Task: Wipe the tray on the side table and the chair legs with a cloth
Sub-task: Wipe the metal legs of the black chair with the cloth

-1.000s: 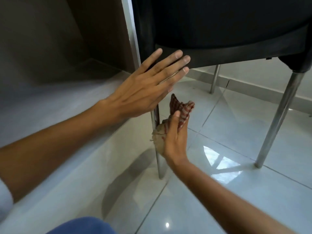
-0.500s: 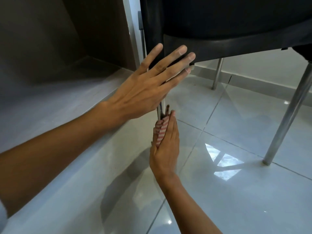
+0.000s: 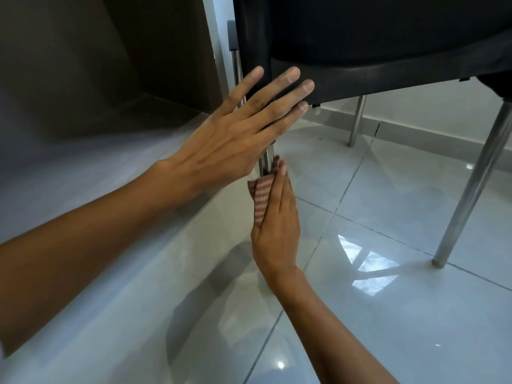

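Observation:
A black plastic chair (image 3: 388,37) stands on shiny metal legs over a glossy tiled floor. My right hand (image 3: 277,225) presses a red-and-white striped cloth (image 3: 261,200) around the near front leg (image 3: 265,162), which is mostly hidden behind my hands. My left hand (image 3: 238,134) is flat with fingers spread, resting against the front edge of the seat above the cloth. Another front leg (image 3: 471,184) stands at the right, and a back leg (image 3: 356,120) shows beyond. No tray or side table is in view.
A dark brown panel (image 3: 110,65) fills the upper left, with a white frame edge (image 3: 219,51) beside the chair. A pale skirting board (image 3: 415,126) runs along the far wall. Window light reflects on the floor tiles (image 3: 368,270).
My right hand has slid up the leg with the cloth now folded tight against it. The view has shifted closer to the chair; my left hand stays on the seat edge.

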